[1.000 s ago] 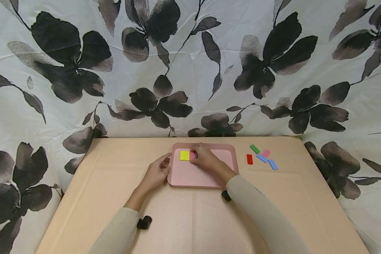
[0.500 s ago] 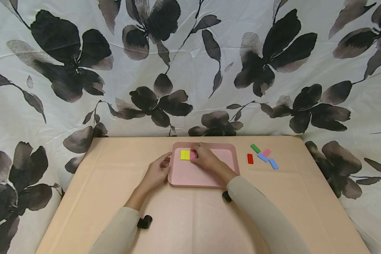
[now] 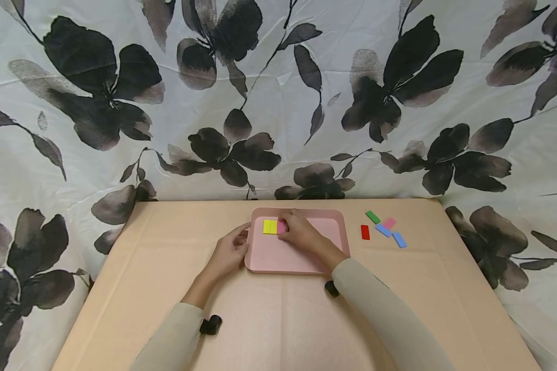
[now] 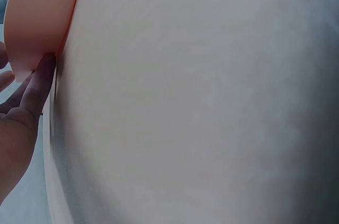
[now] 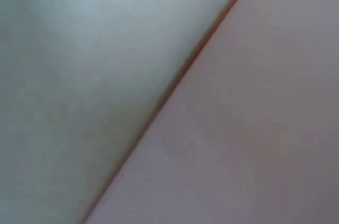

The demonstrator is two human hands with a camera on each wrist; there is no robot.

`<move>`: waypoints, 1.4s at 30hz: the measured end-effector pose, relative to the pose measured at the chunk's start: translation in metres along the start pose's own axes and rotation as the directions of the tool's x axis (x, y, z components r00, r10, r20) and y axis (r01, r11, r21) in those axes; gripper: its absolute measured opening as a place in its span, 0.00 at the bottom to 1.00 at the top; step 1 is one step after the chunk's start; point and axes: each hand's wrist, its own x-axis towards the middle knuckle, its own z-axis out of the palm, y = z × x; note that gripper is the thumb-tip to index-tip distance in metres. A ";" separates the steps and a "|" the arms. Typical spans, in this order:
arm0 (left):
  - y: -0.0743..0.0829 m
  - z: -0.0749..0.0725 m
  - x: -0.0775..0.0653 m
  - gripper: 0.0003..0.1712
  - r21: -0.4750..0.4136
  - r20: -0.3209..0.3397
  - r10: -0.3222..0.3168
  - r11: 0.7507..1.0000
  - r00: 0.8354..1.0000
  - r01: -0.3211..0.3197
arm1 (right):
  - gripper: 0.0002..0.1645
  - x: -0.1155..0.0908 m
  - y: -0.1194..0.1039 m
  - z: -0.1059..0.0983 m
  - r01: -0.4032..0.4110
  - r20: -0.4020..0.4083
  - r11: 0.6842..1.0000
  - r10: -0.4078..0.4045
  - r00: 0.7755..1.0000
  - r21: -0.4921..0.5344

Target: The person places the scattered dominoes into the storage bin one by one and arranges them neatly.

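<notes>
On the pink tray, my right hand pinches a pink tile, partly covered by the fingertips. The pink tile lies against the right side of two yellow tiles, which sit side by side near the tray's upper left. At the tray's left edge, my left hand holds the rim between thumb and fingers. In the left wrist view, fingers touch the tray's outer wall. Only the tray's edge and surface appear in the right wrist view, with no hand visible.
Right of the tray lie a red tile, a green tile, another pink tile and two blue tiles. A peach cloth covers the table. Behind it hangs a floral sheet.
</notes>
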 end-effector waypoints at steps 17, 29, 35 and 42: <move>0.000 0.000 0.002 0.33 0.004 -0.006 -0.003 1.000 1.000 0.003 | 0.33 -0.035 -0.002 -0.040 0.036 -0.045 0.997 -0.033 0.998 0.070; 0.000 0.001 0.001 0.33 0.000 0.004 -0.015 1.000 1.000 0.015 | 0.33 -0.067 0.034 -0.076 0.044 -0.185 0.992 -0.022 0.983 0.118; -0.001 0.000 0.001 0.32 -0.004 0.003 -0.016 1.000 1.000 0.016 | 0.32 -0.085 0.063 -0.091 0.051 -0.270 0.986 -0.007 0.963 0.159; -0.002 0.001 0.003 0.33 0.000 0.004 0.001 1.000 1.000 -0.001 | 0.30 -0.106 0.107 -0.114 0.008 -0.353 0.993 0.036 0.935 0.121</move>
